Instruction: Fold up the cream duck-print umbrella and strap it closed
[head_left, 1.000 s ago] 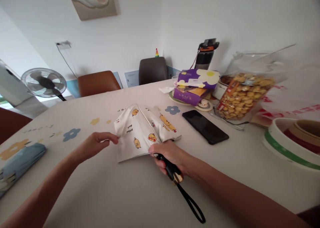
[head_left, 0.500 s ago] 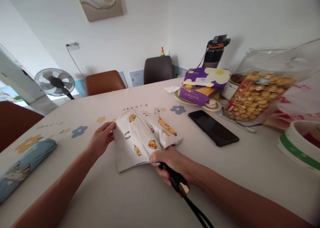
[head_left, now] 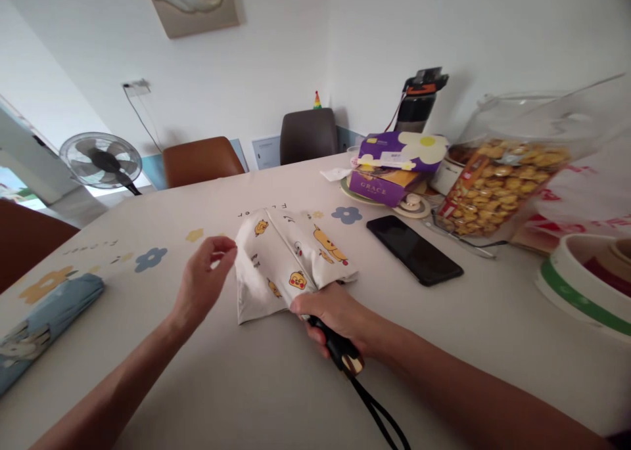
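A folding umbrella (head_left: 276, 259), its white canopy printed with yellow ducks, lies partly collapsed on the table with loose fabric spread out. My right hand (head_left: 330, 315) is wrapped around the top of its black handle (head_left: 344, 350), thumb against the fabric's lower edge. A black wrist strap (head_left: 377, 407) hangs from the handle's end. At the canopy's left edge, my left hand (head_left: 207, 272) has thumb and forefinger pinched together, tips at the fabric. To the far left rests a blue furled umbrella (head_left: 54, 322), touched by neither hand.
A black phone (head_left: 414, 249) lies right of the canopy. Beyond it stand a purple tissue box (head_left: 379, 186), a dark bottle (head_left: 419, 102) and a clear jar of snacks (head_left: 497, 187). A white roll with a green band (head_left: 582, 292) sits at the right edge.
My left hand has moved slightly right, and the canopy's left flap has drawn inward and bulged. My right hand keeps its grip on the handle. The view has shifted slightly.
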The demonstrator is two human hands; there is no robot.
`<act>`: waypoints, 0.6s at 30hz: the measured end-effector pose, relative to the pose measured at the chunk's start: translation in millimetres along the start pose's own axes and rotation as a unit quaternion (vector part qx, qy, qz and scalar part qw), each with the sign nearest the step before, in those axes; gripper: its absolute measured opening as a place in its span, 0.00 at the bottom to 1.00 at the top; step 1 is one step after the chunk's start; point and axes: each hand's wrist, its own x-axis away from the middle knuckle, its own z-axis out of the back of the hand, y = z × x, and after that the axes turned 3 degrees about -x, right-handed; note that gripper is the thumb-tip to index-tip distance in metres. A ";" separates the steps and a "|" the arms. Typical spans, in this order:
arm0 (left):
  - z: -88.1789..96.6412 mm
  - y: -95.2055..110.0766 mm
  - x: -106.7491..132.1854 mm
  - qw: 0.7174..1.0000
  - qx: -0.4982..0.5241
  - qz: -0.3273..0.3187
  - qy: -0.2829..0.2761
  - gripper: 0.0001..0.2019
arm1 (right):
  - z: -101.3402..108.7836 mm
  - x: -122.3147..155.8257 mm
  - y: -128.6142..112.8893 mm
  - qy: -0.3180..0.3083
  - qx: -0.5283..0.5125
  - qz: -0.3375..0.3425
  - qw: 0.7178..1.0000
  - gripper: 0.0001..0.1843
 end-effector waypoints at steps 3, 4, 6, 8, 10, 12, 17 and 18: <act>-17.0 19.7 15.1 0.991 0.081 0.042 -0.101 0.16 | -0.6 -1.1 3.5 -0.001 0.023 0.023 0.999 0.05; -22.9 24.3 18.0 0.985 0.112 0.064 -0.118 0.18 | -0.5 -1.7 4.8 -0.002 0.026 0.031 0.999 0.04; -32.6 31.7 20.3 0.973 0.161 0.103 -0.128 0.23 | 0.0 -2.6 6.7 0.000 0.034 0.042 0.999 0.03; -39.1 38.3 19.1 0.963 0.195 0.125 -0.140 0.24 | 0.5 -2.8 7.5 0.005 0.051 0.045 0.998 0.03; -43.9 44.5 15.8 0.950 0.233 0.130 -0.161 0.23 | 0.7 -2.3 7.7 0.007 0.070 0.043 0.997 0.04; -48.8 49.6 11.2 0.936 0.273 0.137 -0.173 0.20 | 0.5 -1.3 7.5 0.004 0.078 0.041 0.996 0.05; -61.8 51.8 -1.9 0.873 0.410 0.214 -0.155 0.21 | -0.7 3.8 4.7 -0.010 0.062 0.036 0.997 0.07; -63.3 50.8 -3.7 0.857 0.436 0.227 -0.156 0.21 | -1.1 4.9 4.2 -0.015 0.060 0.034 0.997 0.07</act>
